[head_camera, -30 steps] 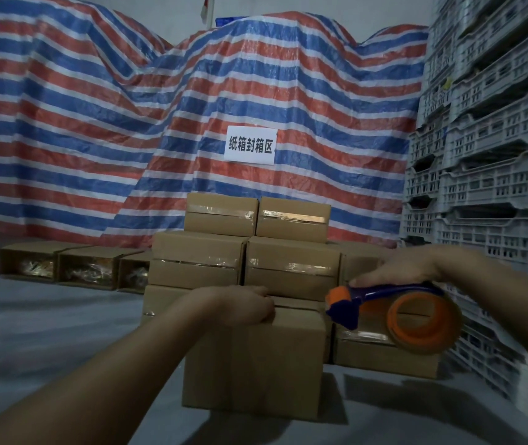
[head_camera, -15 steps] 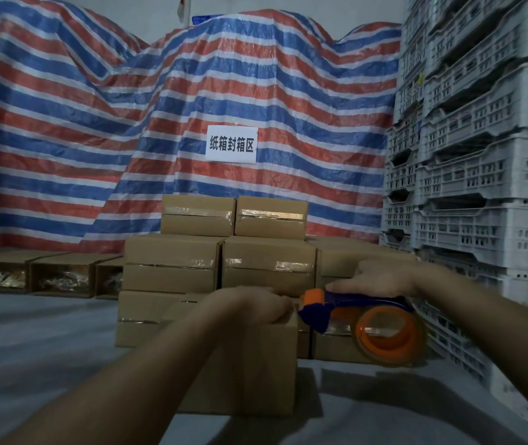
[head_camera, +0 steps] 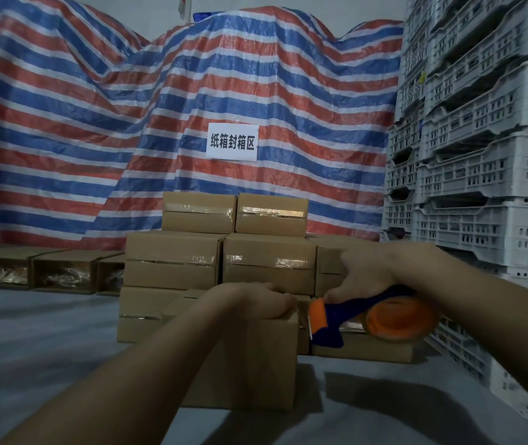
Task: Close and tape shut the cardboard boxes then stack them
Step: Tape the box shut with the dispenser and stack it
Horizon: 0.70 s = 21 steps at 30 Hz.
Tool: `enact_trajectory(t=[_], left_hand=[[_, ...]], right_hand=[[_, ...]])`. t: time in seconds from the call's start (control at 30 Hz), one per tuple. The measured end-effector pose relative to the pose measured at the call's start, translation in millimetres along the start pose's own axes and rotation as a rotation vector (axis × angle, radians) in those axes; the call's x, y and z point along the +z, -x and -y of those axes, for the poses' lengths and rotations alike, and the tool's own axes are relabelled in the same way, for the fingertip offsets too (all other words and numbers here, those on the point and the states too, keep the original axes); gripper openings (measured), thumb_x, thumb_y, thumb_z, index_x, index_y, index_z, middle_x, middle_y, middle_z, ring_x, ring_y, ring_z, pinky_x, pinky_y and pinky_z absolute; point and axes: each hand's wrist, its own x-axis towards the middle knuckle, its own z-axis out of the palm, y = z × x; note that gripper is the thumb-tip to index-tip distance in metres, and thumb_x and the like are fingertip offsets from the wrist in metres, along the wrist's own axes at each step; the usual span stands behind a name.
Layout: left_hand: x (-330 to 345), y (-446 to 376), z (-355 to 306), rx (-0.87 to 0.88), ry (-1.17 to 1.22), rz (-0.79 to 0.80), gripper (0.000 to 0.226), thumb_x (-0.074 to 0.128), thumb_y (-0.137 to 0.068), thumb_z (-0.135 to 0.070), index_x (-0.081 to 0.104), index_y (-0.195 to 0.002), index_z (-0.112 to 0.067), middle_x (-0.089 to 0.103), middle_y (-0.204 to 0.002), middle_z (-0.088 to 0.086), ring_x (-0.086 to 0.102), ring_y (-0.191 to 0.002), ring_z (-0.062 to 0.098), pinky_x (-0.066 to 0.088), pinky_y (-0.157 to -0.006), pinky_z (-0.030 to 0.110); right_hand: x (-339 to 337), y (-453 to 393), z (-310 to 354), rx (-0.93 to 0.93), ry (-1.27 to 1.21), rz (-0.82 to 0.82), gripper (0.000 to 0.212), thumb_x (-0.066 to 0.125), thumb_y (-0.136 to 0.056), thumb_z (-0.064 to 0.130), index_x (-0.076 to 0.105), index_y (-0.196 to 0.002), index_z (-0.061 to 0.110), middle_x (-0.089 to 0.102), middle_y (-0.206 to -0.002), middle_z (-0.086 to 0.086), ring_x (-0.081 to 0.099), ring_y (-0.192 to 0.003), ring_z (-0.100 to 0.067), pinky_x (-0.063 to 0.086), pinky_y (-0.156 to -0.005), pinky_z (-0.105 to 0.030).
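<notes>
A closed cardboard box [head_camera: 256, 364] stands on the grey table in front of me. My left hand [head_camera: 253, 300] rests on its top right edge, fingers bent over the flaps. My right hand [head_camera: 365, 271] grips the blue handle of a tape dispenser [head_camera: 368, 319] with an orange roll, held level with the box's top right corner; its orange and blue head touches or nearly touches that corner. Behind stands a stack of taped boxes [head_camera: 224, 252], three layers high.
Three open boxes [head_camera: 60, 271] lie on their sides at the far left. White plastic crates [head_camera: 481, 155] tower on the right. A striped tarp with a white sign [head_camera: 232, 141] hangs behind. The grey table surface [head_camera: 31, 348] spreads to the left.
My right hand has brought the tape dispenser left and closer to the box's top right corner. My left hand stays on the box top. The camera view has shifted slightly.
</notes>
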Motion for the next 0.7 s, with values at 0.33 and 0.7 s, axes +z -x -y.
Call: enact_trajectory(t=[0.33, 0.7], left_hand=[[-4.6, 6.7, 0.2, 0.034, 0.005, 0.019, 0.049, 0.035, -0.100, -0.053, 0.045, -0.139, -0.026, 0.050, -0.137, 0.007, 0.050, -0.119, 0.024, 0.041, -0.099, 0.041], [-2.7, 4.8, 0.4, 0.019, 0.045, 0.011, 0.045, 0.038, -0.100, -0.049, 0.045, -0.138, -0.026, 0.054, -0.125, 0.004, 0.055, -0.104, 0.017, 0.042, -0.084, 0.033]], right_hand=[[72.3, 19.8, 7.5, 0.082, 0.368, -0.278, 0.055, 0.037, -0.095, 0.071, 0.060, -0.079, 0.024, 0.057, -0.073, 0.005, 0.056, -0.066, -0.011, 0.044, -0.059, -0.027], [148.8, 39.5, 12.2, 0.283, 0.040, -0.392, 0.052, 0.029, -0.090, 0.080, 0.047, -0.084, 0.031, 0.044, -0.072, 0.013, 0.050, -0.063, -0.003, 0.033, -0.049, -0.021]])
